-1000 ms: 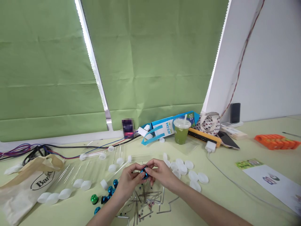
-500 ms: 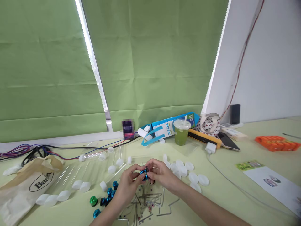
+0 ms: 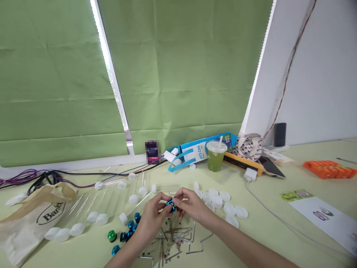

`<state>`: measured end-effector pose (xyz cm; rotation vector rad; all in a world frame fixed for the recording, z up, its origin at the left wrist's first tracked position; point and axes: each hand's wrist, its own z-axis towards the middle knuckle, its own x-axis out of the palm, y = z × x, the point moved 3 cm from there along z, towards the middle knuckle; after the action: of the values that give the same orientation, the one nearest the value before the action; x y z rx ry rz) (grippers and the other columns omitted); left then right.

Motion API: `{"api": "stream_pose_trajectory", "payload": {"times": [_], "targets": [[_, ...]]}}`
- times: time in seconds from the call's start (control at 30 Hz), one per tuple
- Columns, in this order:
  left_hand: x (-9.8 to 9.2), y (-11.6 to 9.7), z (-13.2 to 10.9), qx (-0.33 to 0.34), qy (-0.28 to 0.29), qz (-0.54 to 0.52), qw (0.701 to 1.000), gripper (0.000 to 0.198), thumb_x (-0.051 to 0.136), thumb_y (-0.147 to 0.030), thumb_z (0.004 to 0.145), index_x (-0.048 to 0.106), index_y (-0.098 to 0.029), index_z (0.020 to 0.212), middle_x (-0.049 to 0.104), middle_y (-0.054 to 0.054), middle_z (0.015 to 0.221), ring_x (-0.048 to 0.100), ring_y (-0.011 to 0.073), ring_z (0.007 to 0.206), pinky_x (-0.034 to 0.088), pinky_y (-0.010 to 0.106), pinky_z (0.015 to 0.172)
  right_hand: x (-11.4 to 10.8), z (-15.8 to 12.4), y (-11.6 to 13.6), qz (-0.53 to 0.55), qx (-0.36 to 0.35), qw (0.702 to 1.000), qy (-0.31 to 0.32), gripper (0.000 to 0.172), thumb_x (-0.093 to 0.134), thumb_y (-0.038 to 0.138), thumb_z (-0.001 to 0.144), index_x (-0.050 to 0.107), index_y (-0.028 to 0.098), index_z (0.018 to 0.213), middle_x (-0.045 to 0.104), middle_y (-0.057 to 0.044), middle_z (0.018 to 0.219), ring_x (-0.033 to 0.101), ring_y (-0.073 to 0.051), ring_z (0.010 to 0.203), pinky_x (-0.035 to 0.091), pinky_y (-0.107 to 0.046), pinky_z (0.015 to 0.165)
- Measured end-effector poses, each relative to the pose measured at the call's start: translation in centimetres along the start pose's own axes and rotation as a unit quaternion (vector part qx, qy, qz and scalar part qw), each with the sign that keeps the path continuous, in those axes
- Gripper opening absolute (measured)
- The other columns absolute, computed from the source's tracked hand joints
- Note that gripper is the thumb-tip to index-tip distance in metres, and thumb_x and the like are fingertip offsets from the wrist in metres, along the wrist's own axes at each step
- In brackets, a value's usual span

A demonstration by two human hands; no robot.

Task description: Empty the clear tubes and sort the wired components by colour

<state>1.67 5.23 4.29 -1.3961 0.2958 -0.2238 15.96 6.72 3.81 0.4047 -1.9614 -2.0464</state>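
Between both hands is a small shiny blue metal part (image 3: 171,204). My left hand (image 3: 153,214) grips it from the left with thumb and fingertips. From the right, my right hand (image 3: 191,204) pinches the same part, its fingers partly hiding it. Below the hands lie thin metal rods and hex keys (image 3: 175,236) among tiny screws and rings. Several blue metal parts (image 3: 131,225) sit left of my left wrist, with a green one (image 3: 112,235) beside them.
White round caps (image 3: 216,201) lie right of the hands. Clear tubes with white caps (image 3: 102,219) and a cloth bag (image 3: 25,227) are at left. Behind stand a green drink cup (image 3: 215,158) and a blue-white bag (image 3: 195,153). An orange holder (image 3: 329,169) and white cable (image 3: 273,212) are at right.
The fingers of my right hand have shifted slightly on the blue part, and more of the part shows. The whole view has moved a little.
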Motion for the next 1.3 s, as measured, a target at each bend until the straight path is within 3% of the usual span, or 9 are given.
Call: {"api": "stream_pose_trajectory", "payload": {"times": [0.17,0.3,0.47,0.6,0.77,0.93,1.1,1.3], "targets": [[-0.08,0.07,0.03,-0.001,0.000,0.003,1.000,0.016,0.054,-0.031,0.077,0.049,-0.017,0.081,0.060,0.004,0.084,0.060,0.0169,0.077,0.053,0.032,0.067,0.06,0.01,0.23,-0.016,-0.037,0.999,0.021,0.033,0.064,0.039,0.066,0.048,0.021,0.089,0.049,0.000,0.080,0.054,-0.012,0.068,0.048,-0.022,0.050],[-0.01,0.15,0.17,-0.002,0.007,-0.006,1.000,0.015,0.054,-0.030,0.077,0.048,-0.017,0.081,0.060,0.004,0.082,0.060,0.0159,0.075,0.052,0.032,0.068,-0.08,-0.05,0.11,-0.019,-0.024,0.999,0.016,0.029,0.057,0.041,0.072,0.046,0.020,0.089,0.047,0.001,0.076,0.053,-0.010,0.059,0.047,-0.024,0.047],[0.01,0.09,0.01,-0.001,-0.002,0.003,1.000,0.015,0.054,-0.030,0.077,0.046,-0.018,0.081,0.059,0.004,0.083,0.059,0.0158,0.076,0.052,0.032,0.068,0.01,-0.22,0.82,-0.042,-0.074,0.996,0.018,0.033,0.067,0.032,0.065,0.048,0.020,0.089,0.049,0.001,0.079,0.052,-0.013,0.077,0.047,-0.023,0.061],[0.24,-0.06,-0.11,0.003,0.007,-0.004,1.000,0.014,0.053,-0.030,0.078,0.045,-0.018,0.081,0.059,0.004,0.084,0.060,0.0158,0.076,0.052,0.032,0.069,0.29,-0.15,0.47,-0.028,-0.027,0.999,0.020,0.030,0.058,0.040,0.071,0.045,0.020,0.091,0.047,0.002,0.075,0.053,-0.010,0.059,0.047,-0.024,0.048],[0.28,-0.29,-0.10,0.014,-0.007,0.008,1.000,0.014,0.052,-0.031,0.078,0.046,-0.018,0.081,0.059,0.004,0.085,0.059,0.0162,0.078,0.052,0.030,0.067,0.23,-0.12,0.73,-0.027,-0.071,0.997,0.019,0.035,0.068,0.034,0.063,0.047,0.020,0.087,0.048,0.001,0.081,0.053,-0.013,0.076,0.047,-0.022,0.059],[0.36,-0.44,-0.16,0.012,0.005,0.008,1.000,0.014,0.052,-0.031,0.078,0.046,-0.018,0.080,0.060,0.003,0.081,0.060,0.0159,0.075,0.051,0.029,0.066,0.17,-0.03,0.18,-0.007,-0.003,1.000,0.025,0.033,0.056,0.045,0.071,0.045,0.020,0.088,0.048,0.002,0.076,0.053,-0.009,0.052,0.046,-0.024,0.046],[0.17,-0.48,-0.08,0.017,-0.008,0.011,1.000,0.013,0.053,-0.029,0.077,0.046,-0.018,0.078,0.060,0.004,0.087,0.059,0.0162,0.079,0.051,0.028,0.068,0.18,-0.24,0.26,0.007,-0.028,0.999,0.026,0.036,0.064,0.039,0.066,0.046,0.021,0.091,0.049,0.001,0.082,0.054,-0.010,0.064,0.047,-0.022,0.054],[0.25,-0.44,-0.06,0.033,0.004,0.020,0.999,0.011,0.052,-0.027,0.078,0.045,-0.019,0.079,0.060,0.003,0.081,0.060,0.0160,0.077,0.049,0.026,0.065,0.47,-0.16,0.01,0.030,-0.027,0.998,0.038,0.034,0.066,0.035,0.064,0.047,0.020,0.087,0.049,0.002,0.080,0.053,-0.008,0.055,0.047,-0.023,0.051]]}}
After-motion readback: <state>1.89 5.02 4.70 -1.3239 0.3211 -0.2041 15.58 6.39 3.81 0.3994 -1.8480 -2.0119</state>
